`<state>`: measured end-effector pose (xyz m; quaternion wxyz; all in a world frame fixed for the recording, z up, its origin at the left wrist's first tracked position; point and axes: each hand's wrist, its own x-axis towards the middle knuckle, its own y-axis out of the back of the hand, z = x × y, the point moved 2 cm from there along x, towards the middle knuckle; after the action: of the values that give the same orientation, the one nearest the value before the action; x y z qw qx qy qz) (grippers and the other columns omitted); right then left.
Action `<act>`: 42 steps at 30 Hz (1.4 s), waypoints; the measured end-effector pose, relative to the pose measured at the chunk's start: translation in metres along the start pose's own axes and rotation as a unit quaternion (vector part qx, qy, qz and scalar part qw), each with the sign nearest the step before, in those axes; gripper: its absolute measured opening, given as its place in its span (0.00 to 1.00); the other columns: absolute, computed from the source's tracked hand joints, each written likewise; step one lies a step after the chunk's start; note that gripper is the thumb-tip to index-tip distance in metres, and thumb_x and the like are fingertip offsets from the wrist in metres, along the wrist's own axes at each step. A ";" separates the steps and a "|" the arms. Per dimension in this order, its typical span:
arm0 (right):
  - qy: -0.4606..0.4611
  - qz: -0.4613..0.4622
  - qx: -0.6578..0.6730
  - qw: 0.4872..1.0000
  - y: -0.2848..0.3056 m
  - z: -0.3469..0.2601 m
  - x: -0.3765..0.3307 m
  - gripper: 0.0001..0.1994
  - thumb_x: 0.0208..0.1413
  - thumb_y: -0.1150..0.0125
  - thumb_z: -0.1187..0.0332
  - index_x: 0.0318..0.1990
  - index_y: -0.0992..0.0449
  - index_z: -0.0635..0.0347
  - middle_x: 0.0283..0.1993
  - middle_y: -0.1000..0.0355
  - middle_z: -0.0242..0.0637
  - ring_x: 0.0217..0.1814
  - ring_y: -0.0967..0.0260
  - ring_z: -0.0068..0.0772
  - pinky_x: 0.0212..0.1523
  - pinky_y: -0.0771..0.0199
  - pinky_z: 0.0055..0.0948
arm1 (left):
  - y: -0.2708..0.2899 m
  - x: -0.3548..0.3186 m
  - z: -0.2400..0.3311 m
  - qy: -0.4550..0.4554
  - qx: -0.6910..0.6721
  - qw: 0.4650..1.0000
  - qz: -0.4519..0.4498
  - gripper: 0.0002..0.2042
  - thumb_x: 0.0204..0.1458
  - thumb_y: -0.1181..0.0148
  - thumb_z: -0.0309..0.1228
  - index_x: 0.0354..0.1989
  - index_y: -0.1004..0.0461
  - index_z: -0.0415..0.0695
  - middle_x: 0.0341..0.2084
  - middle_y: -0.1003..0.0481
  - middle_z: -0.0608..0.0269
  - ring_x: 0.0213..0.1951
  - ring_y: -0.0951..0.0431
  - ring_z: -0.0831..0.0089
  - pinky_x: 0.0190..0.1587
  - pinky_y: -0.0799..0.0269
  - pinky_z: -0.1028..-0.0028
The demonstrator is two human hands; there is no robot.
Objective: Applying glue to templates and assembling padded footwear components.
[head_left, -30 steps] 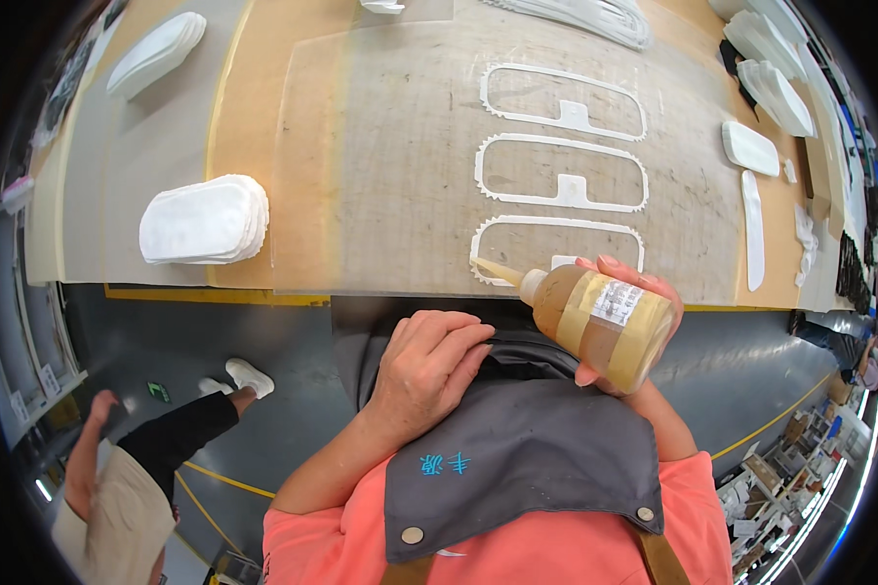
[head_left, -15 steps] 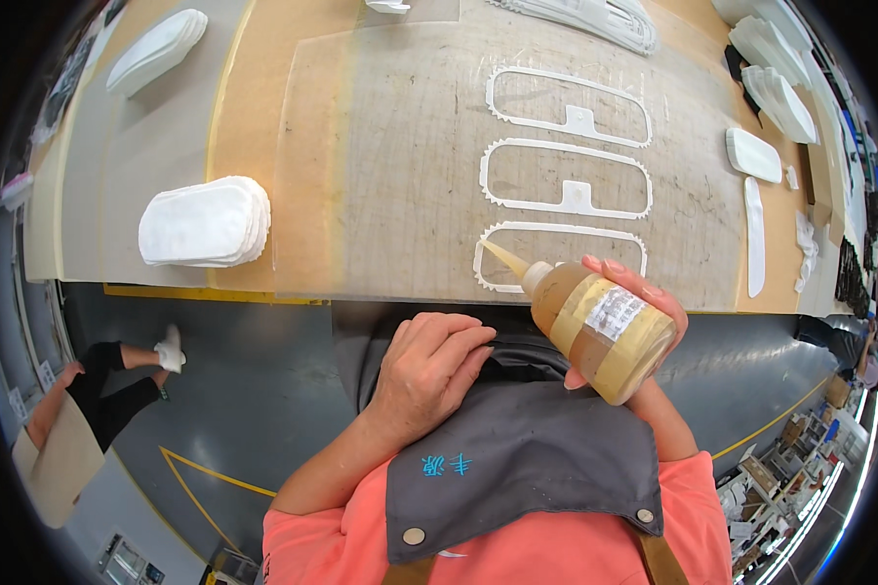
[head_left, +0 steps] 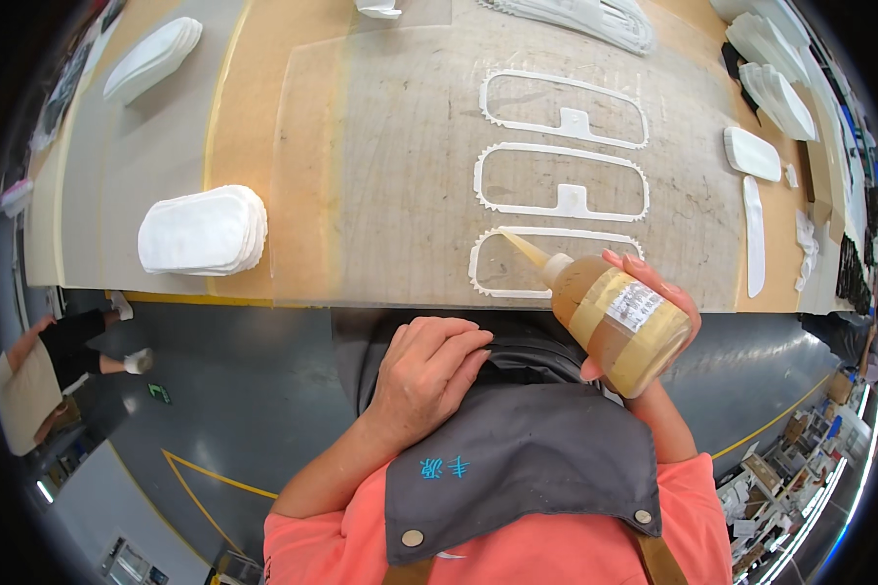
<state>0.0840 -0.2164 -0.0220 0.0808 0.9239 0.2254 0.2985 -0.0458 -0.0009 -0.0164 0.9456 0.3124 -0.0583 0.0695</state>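
My right hand (head_left: 683, 304) wraps round an amber squeeze bottle (head_left: 595, 310) with a long pointed nozzle and a pale label. The bottle is tilted, its nozzle tip at the upper edge of the nearest white oval frame (head_left: 475, 273), toward that frame's left end; whether the tip touches it I cannot tell. Behind lie a middle frame (head_left: 478, 185) and a far frame (head_left: 484, 102), thin, with notched ends and a small inward tab. My left hand (head_left: 429, 375) rests near my lap before the table edge, fingers loosely extended, holding nothing.
A stack of white oval pads (head_left: 200, 234) sits front left, another pile (head_left: 154, 58) behind it. Bundled white frames (head_left: 595, 24) lie at the back. At right are a white pad (head_left: 752, 154), a narrow white strip (head_left: 754, 237) and more piles. Someone walks at far left.
The bottle in my right hand has moved right, its nozzle tip travelling along the nearest frame's upper edge from the left corner. My left hand stays put. The person at left has moved.
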 end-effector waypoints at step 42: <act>-0.198 0.253 -0.048 0.946 0.097 -0.008 -0.047 0.56 0.37 0.22 0.37 0.67 0.52 0.54 0.67 0.37 0.56 0.67 0.34 0.53 0.65 0.32 0.52 | -0.018 0.016 0.019 0.004 0.043 0.998 -0.053 0.12 0.46 0.30 0.22 0.41 0.19 0.43 0.38 0.22 0.62 0.41 0.22 0.63 0.44 0.30 0.67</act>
<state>0.0815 -0.3243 -0.0126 0.0896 0.9861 -0.0508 0.1301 -0.0286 -0.0253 -0.0090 0.9338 0.3554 -0.0350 0.0231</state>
